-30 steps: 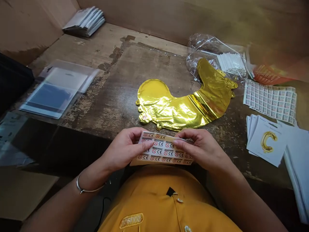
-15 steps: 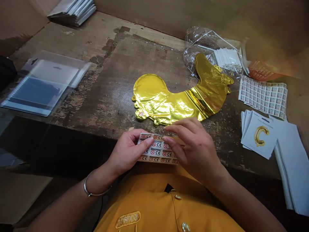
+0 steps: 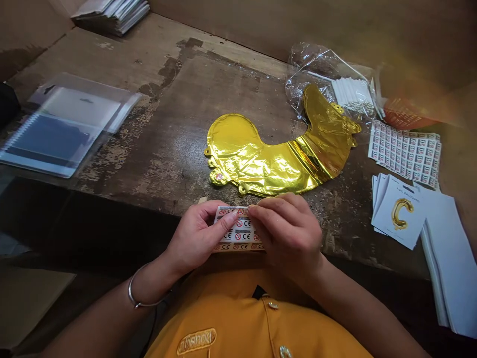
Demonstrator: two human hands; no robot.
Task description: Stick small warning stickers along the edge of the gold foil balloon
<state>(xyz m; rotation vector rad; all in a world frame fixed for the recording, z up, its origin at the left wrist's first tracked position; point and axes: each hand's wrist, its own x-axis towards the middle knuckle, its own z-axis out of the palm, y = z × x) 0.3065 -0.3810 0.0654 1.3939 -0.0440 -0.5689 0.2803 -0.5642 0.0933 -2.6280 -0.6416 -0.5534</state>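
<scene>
My left hand [image 3: 197, 236] grips the left end of a small sheet of CE warning stickers [image 3: 238, 231] at the table's near edge, thumb on top. My right hand [image 3: 288, 228] lies over the sheet's right part, its fingertips pinched at the top edge near the middle. Whether a sticker is between them I cannot make out. Just beyond the hands lies a flat, deflated gold foil balloon [image 3: 276, 156], curved like a letter C, on the worn wooden table [image 3: 167, 124].
Right of the hands lie white cards with a gold C [image 3: 398, 211], a sheet of small labels [image 3: 406, 151] and a clear bag of white straws [image 3: 346, 89]. At left lie clear sleeves [image 3: 63, 124]; a stack of packets [image 3: 112, 12] sits far left. Cardboard walls surround the table.
My right hand slid left from the sheet's right end to its top middle, now covering the right half. The left hand kept its hold. The view shifted slightly.
</scene>
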